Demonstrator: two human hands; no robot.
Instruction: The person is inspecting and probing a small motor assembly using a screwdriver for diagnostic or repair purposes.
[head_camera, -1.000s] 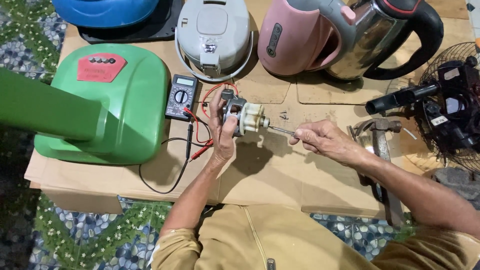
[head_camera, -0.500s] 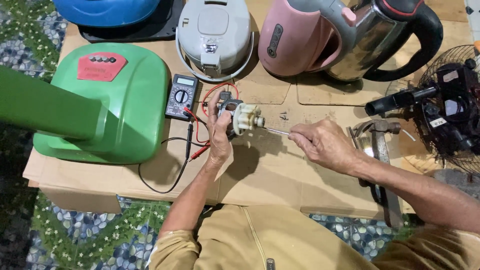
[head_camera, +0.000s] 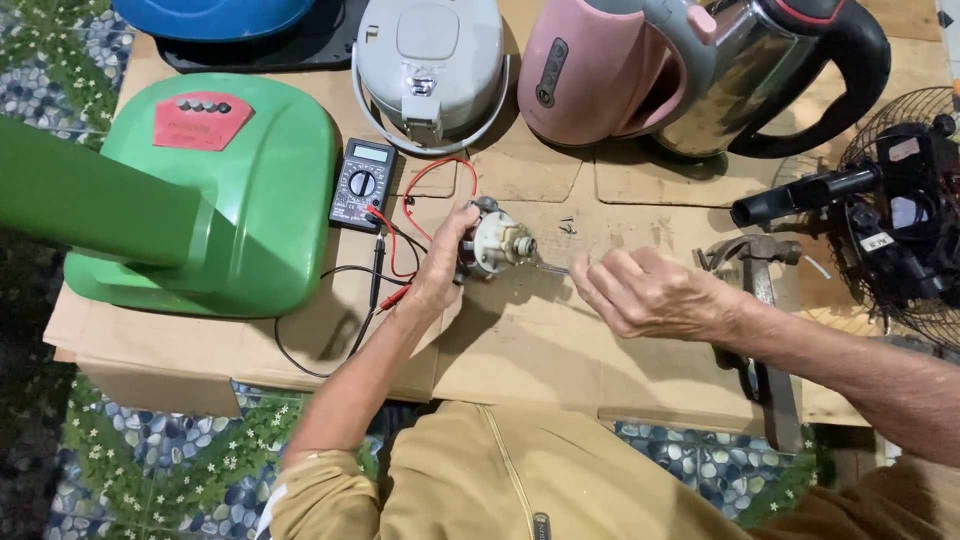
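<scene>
A small cream-and-metal electric motor (head_camera: 492, 243) is gripped by the left hand (head_camera: 438, 268) above the flattened brown cardboard sheet (head_camera: 560, 340). A thin metal tool (head_camera: 553, 267) is pinched by the right hand (head_camera: 645, 293), its tip at the motor. A black multimeter (head_camera: 362, 184) lies just beside, a hammer (head_camera: 755, 290) to the right.

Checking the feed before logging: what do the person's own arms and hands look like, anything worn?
Both hands, left hand and right hand, are bare: no gloves, rings or watch show. Forearms are uncovered; khaki-tan sleeves begin near the elbows, matching the tan garment below.
</scene>
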